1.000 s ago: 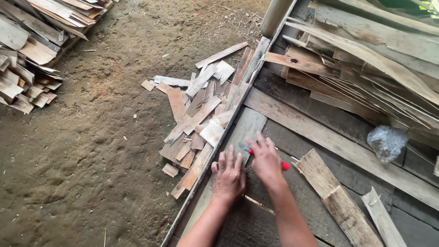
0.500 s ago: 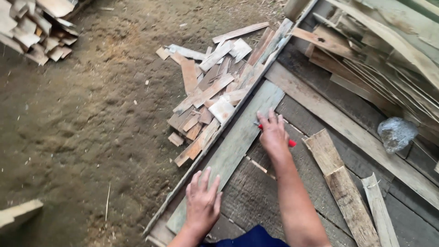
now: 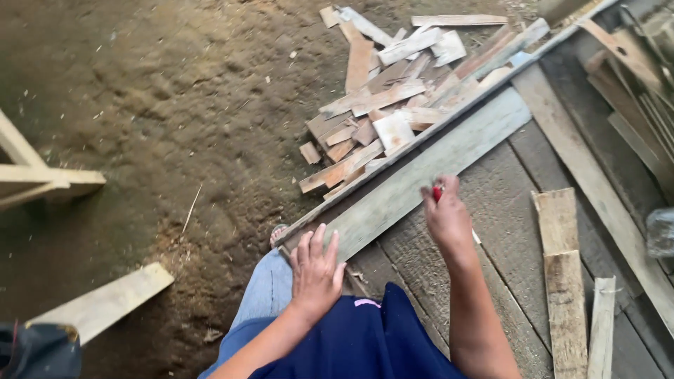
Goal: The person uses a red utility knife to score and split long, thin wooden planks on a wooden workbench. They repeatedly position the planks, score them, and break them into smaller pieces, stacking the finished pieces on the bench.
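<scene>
A long grey wooden board [image 3: 421, 175] lies diagonally along the edge of a raised plank platform [image 3: 512, 189]. My left hand [image 3: 316, 270] rests flat, fingers spread, on the board's near end. My right hand [image 3: 446, 214] is closed around a small red tool [image 3: 437, 192], probably a marker or pencil, held over the middle of the board. My legs in blue trousers [image 3: 337, 337] show at the bottom.
A heap of short wood offcuts [image 3: 393, 105] lies on the dirt floor [image 3: 154, 105] beside the platform. Two short planks [image 3: 565, 281] lie on the platform at right. A pale plank [image 3: 105, 302] and wooden frame pieces [image 3: 42, 175] sit at left.
My left hand slid back along the board toward its near end. My right hand with the red tool stayed on the board. The camera tilted down and left.
</scene>
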